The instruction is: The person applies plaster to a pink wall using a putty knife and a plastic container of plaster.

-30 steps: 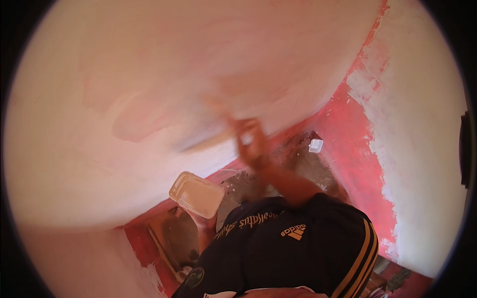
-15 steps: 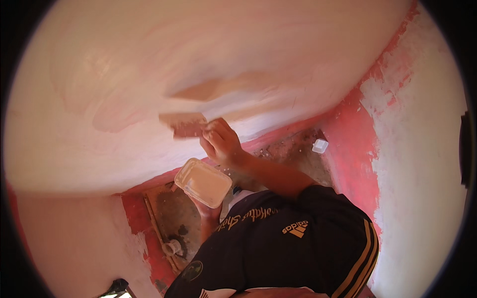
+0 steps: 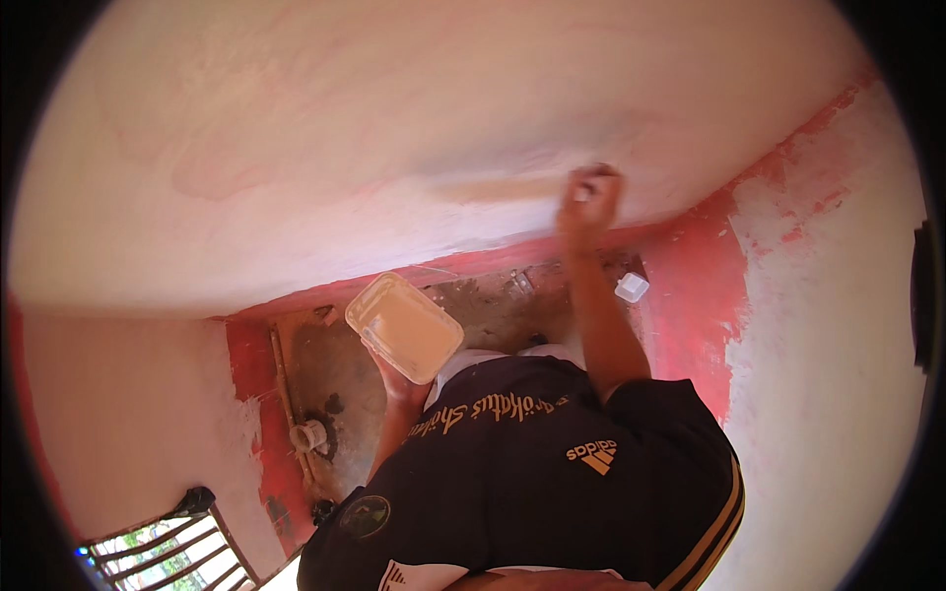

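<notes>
My left hand (image 3: 397,384) holds a rectangular plastic tub (image 3: 443,355) from below, fingers along its side. Smooth beige filler (image 3: 406,330) covers the tub's inside. Up and to the right, my right hand (image 3: 589,202) is raised close to the pale wall (image 3: 296,148), its fingers closed on a flat scraper. Motion smears this hand, and the scraper's blade does not show clearly now. A shadow falls on the wall just left of the hand.
Bare red paint (image 3: 690,295) shows at the wall's foot and in the corner. On the dirty floor lie a small white container (image 3: 632,287), a white cup-like pot (image 3: 308,436) and a long pole (image 3: 281,369). A barred window (image 3: 168,552) is at lower left.
My right hand has swept right and upward along the wall with the scraper, whose flat blade showed earlier. The tub stays in my left hand, nearly in place. More of the window shows.
</notes>
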Tool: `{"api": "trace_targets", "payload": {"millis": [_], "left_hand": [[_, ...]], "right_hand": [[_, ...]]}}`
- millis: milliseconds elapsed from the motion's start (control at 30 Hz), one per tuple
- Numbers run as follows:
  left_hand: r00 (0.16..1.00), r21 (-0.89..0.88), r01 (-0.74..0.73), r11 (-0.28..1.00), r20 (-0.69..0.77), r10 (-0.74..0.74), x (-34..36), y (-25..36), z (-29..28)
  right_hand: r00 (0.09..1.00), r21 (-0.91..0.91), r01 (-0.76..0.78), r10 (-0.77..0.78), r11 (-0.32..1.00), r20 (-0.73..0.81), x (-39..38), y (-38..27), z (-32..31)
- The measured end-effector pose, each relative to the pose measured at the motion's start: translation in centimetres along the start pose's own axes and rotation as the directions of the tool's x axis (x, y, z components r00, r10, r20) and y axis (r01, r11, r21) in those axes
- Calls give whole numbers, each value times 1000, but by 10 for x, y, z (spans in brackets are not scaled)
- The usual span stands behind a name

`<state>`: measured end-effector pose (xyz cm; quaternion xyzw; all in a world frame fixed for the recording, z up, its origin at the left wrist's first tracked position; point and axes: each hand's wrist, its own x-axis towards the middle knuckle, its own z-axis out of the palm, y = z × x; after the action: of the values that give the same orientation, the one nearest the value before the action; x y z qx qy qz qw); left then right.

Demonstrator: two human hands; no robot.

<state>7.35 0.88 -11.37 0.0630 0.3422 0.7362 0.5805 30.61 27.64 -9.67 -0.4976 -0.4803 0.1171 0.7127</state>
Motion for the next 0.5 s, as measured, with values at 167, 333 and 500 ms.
{"api": "trace_targets", "payload": {"millis": [167, 333, 500], "left_hand": [[999, 14, -48, 999, 10, 48, -8, 24, -9], [1000, -85, 1, 996, -5, -1, -10, 76, -68], [999, 8, 4, 1000, 37, -4, -2, 173, -104]], "right_hand": [[810, 259, 350, -430, 900, 399, -109, -54, 60], [969, -73, 61, -42, 995, 245, -113, -75, 31], [976, -77, -56, 38, 995, -214, -69, -94, 74]]}}
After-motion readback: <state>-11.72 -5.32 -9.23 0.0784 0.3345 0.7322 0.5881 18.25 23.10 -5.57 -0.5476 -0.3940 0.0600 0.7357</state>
